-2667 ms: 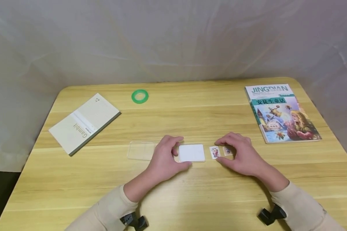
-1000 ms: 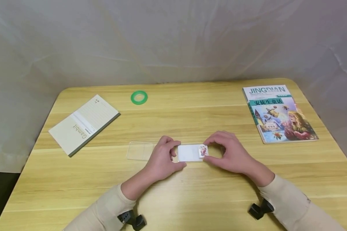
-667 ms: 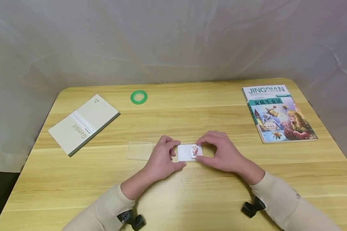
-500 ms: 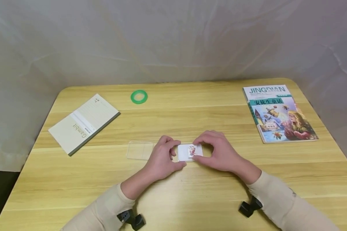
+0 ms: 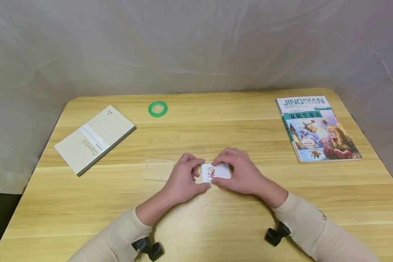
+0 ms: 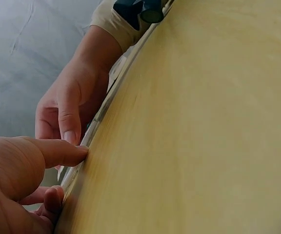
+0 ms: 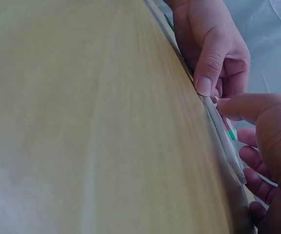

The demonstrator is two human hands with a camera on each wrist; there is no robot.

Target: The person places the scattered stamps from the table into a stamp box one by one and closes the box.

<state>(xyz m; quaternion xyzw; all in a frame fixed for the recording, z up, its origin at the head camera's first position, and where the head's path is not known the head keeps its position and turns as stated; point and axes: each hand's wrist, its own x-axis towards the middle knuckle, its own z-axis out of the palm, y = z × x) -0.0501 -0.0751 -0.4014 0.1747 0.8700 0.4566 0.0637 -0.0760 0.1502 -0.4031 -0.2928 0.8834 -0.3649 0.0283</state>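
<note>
A flat white block with rounded corners (image 5: 224, 171), like a small card box, lies on the table between the hands. My left hand (image 5: 183, 180) holds its left end, thumb at the near edge and forefinger at the far edge. Between thumb and forefinger, my right hand (image 5: 240, 173) pinches a small picture card (image 5: 211, 172) with a reddish figure on it. That card is over the left half of the white block; whether it lies flat on it is unclear. Both wrist views see the block edge-on, with the left thumb (image 6: 65, 152) and right thumb (image 7: 243, 107) beside it.
A clear plastic cover (image 5: 157, 170) lies left of the left hand, partly behind it. Farther back are a notebook (image 5: 95, 140), a green tape roll (image 5: 158, 108) and a picture book (image 5: 319, 129). A small pale-edged piece (image 5: 259, 169) shows behind the right wrist.
My right hand has picked up the small picture card from the table at right and carried it leftward across the white block to its left half. The left hand has stayed nearly still.
</note>
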